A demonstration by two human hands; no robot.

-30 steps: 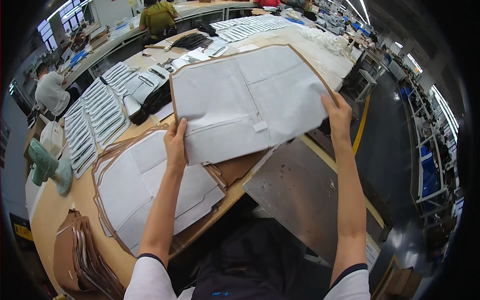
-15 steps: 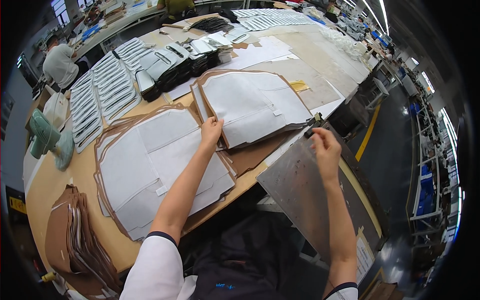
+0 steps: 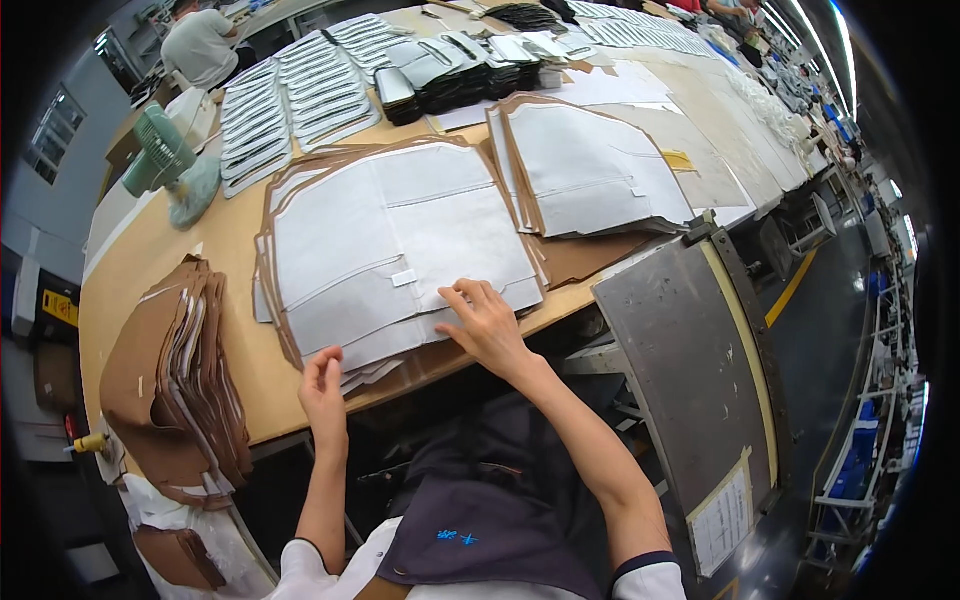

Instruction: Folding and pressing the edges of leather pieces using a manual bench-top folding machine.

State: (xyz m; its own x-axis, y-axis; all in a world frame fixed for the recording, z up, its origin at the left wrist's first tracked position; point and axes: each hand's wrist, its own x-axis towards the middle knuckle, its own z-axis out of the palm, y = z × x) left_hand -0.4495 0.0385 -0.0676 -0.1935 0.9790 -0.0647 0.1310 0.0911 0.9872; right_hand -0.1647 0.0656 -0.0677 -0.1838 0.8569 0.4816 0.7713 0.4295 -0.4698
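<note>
A stack of large panels (image 3: 340,230), white on top with brown edges, lies on the table in front of me. Its top panel has stitched seams and a small white tag (image 3: 403,278). My left hand (image 3: 323,395) is at the stack's near left edge, fingers bunched together; whether they pinch the panel's edge is hidden. Over the near right part of the stack, my right hand (image 3: 488,325) has fingers and thumb apart, with nothing gripped. A second stack of similar panels (image 3: 590,165) lies beyond it to the right.
Folded brown panels (image 3: 170,390) hang over the table's left end. A green fan (image 3: 165,150) stands at the far left. Slotted white pieces (image 3: 325,100) and dark stacked pieces (image 3: 450,90) lie behind. A grey metal plate (image 3: 680,330) slopes down at the right. A person (image 3: 205,45) sits beyond.
Both hands have left the right stack and metal plate area and moved left to the nearer stack. My left hand has let go of the right stack's edge. The view has turned left.
</note>
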